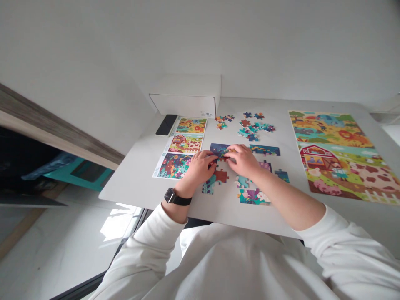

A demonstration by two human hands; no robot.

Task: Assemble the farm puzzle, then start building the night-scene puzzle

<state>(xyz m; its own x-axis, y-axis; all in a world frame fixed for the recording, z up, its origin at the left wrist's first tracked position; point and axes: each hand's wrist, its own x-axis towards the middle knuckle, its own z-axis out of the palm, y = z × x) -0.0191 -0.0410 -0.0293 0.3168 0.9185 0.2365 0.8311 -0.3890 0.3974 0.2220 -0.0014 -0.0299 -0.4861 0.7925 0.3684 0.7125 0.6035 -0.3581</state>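
Observation:
Both hands meet over a dark blue partly joined puzzle section (218, 147) near the middle of the table. My left hand (200, 166), with a black watch on its wrist, curls its fingers at the section's left edge. From the other side, my right hand (243, 160) pinches at a puzzle piece there, mostly hidden by the fingers. Just below lie a red-brown puzzle piece (221, 176) and a teal one (208, 185). Under and beside the right forearm are more joined sections, including a dark strip (265, 150) and a colourful one with flowers (253, 196).
Loose puzzle pieces (256, 127) are heaped farther back. A reference sheet (168, 164) with three pictures lies at left, beside a phone (166, 125) and a white box (184, 104). Two finished puzzles, a savanna (333, 128) and a farm (346, 173), lie at right.

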